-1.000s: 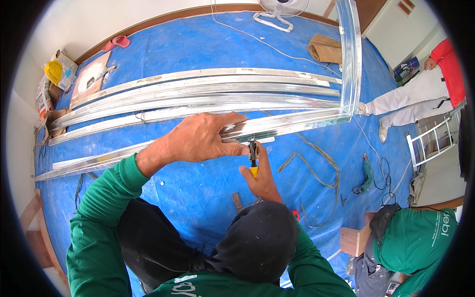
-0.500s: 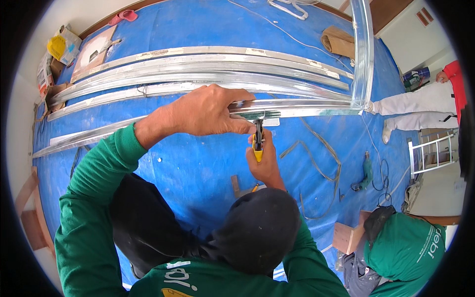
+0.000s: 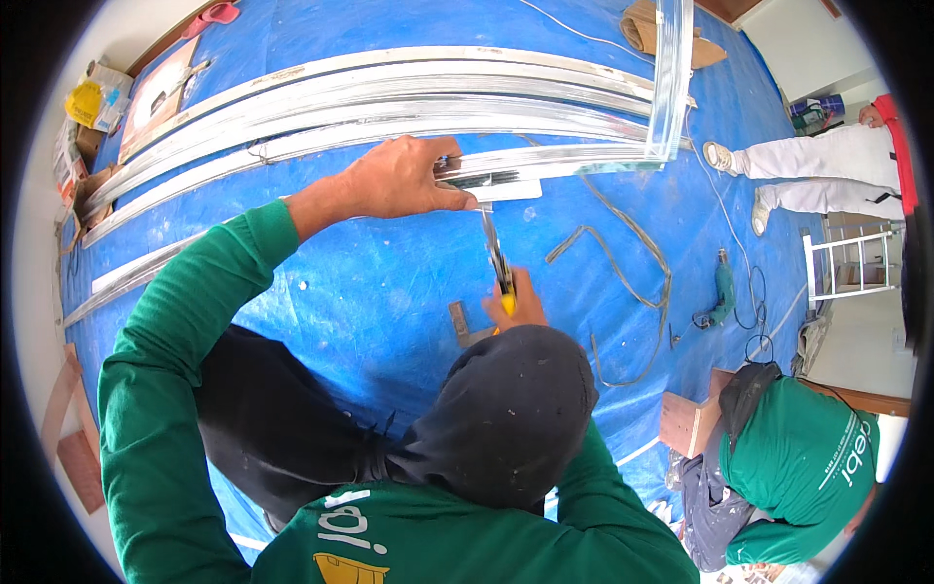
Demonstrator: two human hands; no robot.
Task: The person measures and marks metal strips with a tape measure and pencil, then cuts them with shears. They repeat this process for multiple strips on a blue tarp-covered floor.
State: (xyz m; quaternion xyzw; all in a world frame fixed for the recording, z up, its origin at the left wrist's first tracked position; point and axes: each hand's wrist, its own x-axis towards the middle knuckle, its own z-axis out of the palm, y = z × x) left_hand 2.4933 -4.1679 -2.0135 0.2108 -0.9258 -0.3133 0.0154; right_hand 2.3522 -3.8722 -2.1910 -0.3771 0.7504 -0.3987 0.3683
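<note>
My left hand (image 3: 407, 177) is closed round a shiny metal channel (image 3: 584, 159), its thumb along the near side. My right hand (image 3: 525, 304), partly hidden by my dark-trousered knee, grips the yellow handle of a hand saw (image 3: 496, 253). The saw's narrow blade points away from me, its far tip at the channel's near edge just right of my left thumb. On its right, the channel meets another metal channel (image 3: 671, 88) running away from me. A small white piece (image 3: 525, 191) shows beside the channel near the blade tip.
Several long metal channels (image 3: 389, 109) lie on the blue floor sheet (image 3: 370, 282). Nearby are a carpenter's square (image 3: 459, 321), a green drill (image 3: 722, 292) and a loose strap (image 3: 637, 224). A co-worker in green (image 3: 798, 457) crouches right; another person's white-trousered legs (image 3: 817, 175) stand farther off.
My right hand has drawn the saw back toward me, so more of its blade shows. My left hand keeps its grip on the channel. The whole view has shifted slightly.
</note>
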